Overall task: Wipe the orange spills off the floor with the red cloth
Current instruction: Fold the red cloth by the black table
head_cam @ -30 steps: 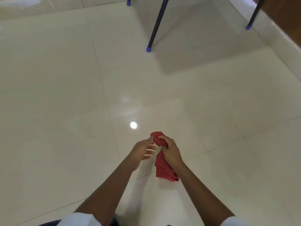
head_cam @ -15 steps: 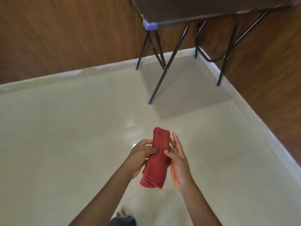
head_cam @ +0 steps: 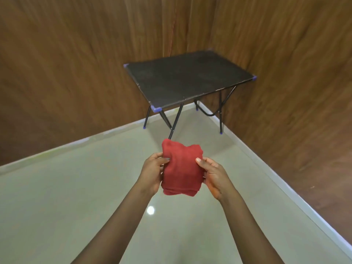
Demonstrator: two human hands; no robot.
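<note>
Red cloth (head_cam: 182, 168) sits at the centre of the frame, folded into a thick pad and held up off the floor (head_cam: 66, 187) — 1 second ago it hung low, just above the tiles. The left hand (head_cam: 152, 171) and right hand (head_cam: 213, 174) each pinch 1 side, thumbs on top, fingers curled behind. No orange spill shows on the visible tiles — wiping here looks finished or paused.

Catalogue of your surroundings:
- One black folding table (head_cam: 190, 77) at 12 o'clock, with blue corner caps (head_cam: 157, 109) and black metal legs (head_cam: 176, 119).
- Wood-panelled walls (head_cam: 66, 63), 9 through 3 o'clock.
- Pale skirting (head_cam: 80, 142) along their base.
</note>
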